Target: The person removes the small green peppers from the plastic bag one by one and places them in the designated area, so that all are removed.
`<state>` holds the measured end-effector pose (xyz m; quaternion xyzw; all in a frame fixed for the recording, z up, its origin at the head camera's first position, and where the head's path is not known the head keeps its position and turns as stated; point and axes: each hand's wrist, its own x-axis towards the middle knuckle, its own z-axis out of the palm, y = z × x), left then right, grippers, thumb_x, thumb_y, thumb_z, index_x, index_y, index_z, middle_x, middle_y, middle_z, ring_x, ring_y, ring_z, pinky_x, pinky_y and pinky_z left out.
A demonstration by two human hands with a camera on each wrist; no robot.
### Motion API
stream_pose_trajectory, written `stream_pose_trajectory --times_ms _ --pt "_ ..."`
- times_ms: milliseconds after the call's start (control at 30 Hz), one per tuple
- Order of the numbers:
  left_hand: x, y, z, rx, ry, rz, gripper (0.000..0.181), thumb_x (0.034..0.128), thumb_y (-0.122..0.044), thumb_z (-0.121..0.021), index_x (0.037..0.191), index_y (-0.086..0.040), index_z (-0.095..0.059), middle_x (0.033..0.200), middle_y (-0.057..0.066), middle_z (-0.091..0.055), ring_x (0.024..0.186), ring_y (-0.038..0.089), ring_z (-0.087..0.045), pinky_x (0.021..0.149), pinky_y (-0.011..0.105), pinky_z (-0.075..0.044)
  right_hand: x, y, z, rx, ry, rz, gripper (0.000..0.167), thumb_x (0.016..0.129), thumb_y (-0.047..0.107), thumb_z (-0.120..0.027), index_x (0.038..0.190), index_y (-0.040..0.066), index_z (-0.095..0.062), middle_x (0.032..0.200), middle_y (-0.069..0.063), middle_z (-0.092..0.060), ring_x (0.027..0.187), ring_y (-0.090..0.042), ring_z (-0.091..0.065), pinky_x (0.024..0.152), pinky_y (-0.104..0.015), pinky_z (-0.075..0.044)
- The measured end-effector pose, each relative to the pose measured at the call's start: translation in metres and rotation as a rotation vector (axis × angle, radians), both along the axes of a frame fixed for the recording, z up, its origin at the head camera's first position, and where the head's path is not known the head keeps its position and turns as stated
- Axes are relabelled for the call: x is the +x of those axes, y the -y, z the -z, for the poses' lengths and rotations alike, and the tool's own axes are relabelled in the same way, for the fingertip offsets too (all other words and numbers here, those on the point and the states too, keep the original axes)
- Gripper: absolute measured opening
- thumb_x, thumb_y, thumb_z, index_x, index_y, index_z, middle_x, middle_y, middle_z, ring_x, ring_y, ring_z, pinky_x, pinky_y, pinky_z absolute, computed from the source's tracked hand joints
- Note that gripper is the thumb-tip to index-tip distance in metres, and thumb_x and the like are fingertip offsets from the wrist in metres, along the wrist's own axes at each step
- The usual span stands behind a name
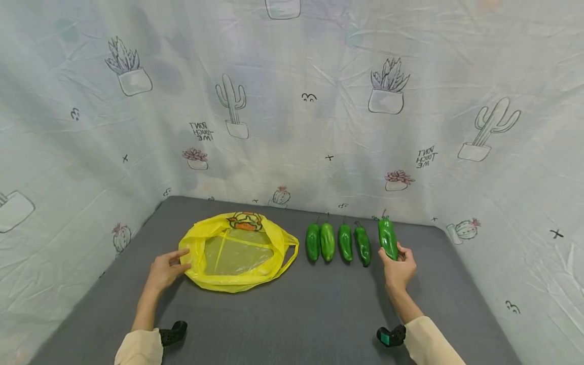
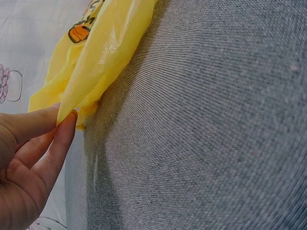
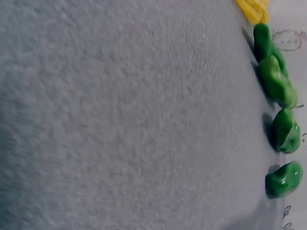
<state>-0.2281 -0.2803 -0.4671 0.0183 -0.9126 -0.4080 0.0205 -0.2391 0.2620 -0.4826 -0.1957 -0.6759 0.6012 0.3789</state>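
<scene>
A yellow plastic bag [image 1: 196,243] lies on the grey table with its mouth spread wide and a printed figure on its far side. My left hand [image 1: 163,271] is at the bag's left edge; in the left wrist view its thumb and fingers pinch the thin yellow rim [image 2: 72,103]. My right hand [image 1: 399,268] grips the lower end of a green pepper [image 1: 387,235], stem pointing away, at the right end of a row. Several other green peppers [image 1: 327,242] lie side by side between bag and right hand. The right wrist view shows those peppers [image 3: 278,84] but not the hand.
The grey tabletop [image 1: 274,324] stretches in front of the bag and peppers. Behind and at both sides hangs a pale curtain [image 1: 292,126] printed with potted plants. A bag handle loop [image 1: 292,256] points toward the peppers. Each wrist carries a black device [image 1: 173,333].
</scene>
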Motion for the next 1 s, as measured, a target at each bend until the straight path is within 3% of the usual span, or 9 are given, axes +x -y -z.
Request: stream_pose_trajectory --times_ms 133,267,400,567,667,833,1000 --pt "0.001 0.0 0.001 -0.003 0.005 -0.001 0.049 0.0891 -0.007 -0.066 0.133 0.009 -0.05 0.133 0.039 -0.043 0.12 0.053 -0.044 0.085 0.055 -0.049 -0.004 -0.003 0.006 0.086 0.109 0.07 0.041 0.074 -0.001 -0.075 0.113 -0.006 -0.062 0.117 -0.017 -0.064 0.076 0.006 -0.052 0.06 -0.003 -0.04" --pt "0.0 0.001 0.001 -0.003 0.001 -0.001 0.049 0.0892 -0.006 -0.065 0.133 0.01 -0.05 0.133 0.039 -0.043 0.121 0.053 -0.044 0.085 0.055 -0.05 -0.009 -0.004 0.008 0.14 0.221 0.102 0.041 0.074 0.006 -0.076 0.112 -0.003 -0.065 0.109 -0.019 -0.066 0.08 -0.008 -0.054 0.06 -0.006 -0.038" --pt "0.0 0.001 0.001 -0.003 -0.008 0.004 0.048 0.0893 -0.006 -0.065 0.132 0.01 -0.05 0.132 0.04 -0.043 0.12 0.053 -0.045 0.084 0.053 -0.051 -0.012 -0.003 0.008 0.115 0.292 0.093 0.04 0.074 0.008 -0.076 0.112 -0.003 -0.064 0.105 -0.021 -0.064 0.087 -0.023 -0.056 0.064 -0.014 -0.04" --pt "-0.004 -0.002 0.001 0.004 -0.01 0.009 0.048 0.0891 -0.005 -0.065 0.132 0.01 -0.051 0.132 0.04 -0.043 0.119 0.053 -0.045 0.083 0.052 -0.051 -0.012 -0.007 0.007 0.052 0.328 0.071 0.042 0.077 0.006 -0.076 0.115 -0.004 -0.062 0.109 -0.022 -0.061 0.098 -0.029 -0.056 0.079 -0.032 -0.049" --pt "-0.008 -0.006 0.001 0.008 -0.006 0.017 0.048 0.0891 -0.005 -0.065 0.132 0.01 -0.05 0.132 0.039 -0.043 0.119 0.053 -0.045 0.082 0.052 -0.052 -0.01 -0.011 0.007 0.033 0.338 0.067 0.043 0.077 0.005 -0.075 0.116 -0.006 -0.061 0.112 -0.027 -0.06 0.104 -0.035 -0.053 0.09 -0.045 -0.046" --pt "-0.01 -0.006 0.0 0.02 0.018 0.031 0.05 0.0903 -0.006 -0.065 0.134 0.01 -0.048 0.134 0.04 -0.04 0.121 0.053 -0.044 0.083 0.05 -0.052 -0.009 -0.014 0.011 0.067 0.371 0.074 0.042 0.076 0.005 -0.076 0.114 -0.007 -0.063 0.111 -0.03 -0.061 0.105 -0.039 -0.053 0.097 -0.051 -0.04" --pt "-0.005 0.002 0.0 0.001 0.035 0.035 0.051 0.0914 -0.009 -0.064 0.135 0.01 -0.047 0.134 0.041 -0.039 0.122 0.053 -0.042 0.084 0.053 -0.05 -0.011 -0.011 0.017 0.093 0.378 0.044 0.042 0.077 0.006 -0.076 0.114 -0.008 -0.063 0.109 -0.031 -0.061 0.105 -0.042 -0.05 0.098 -0.054 -0.033"
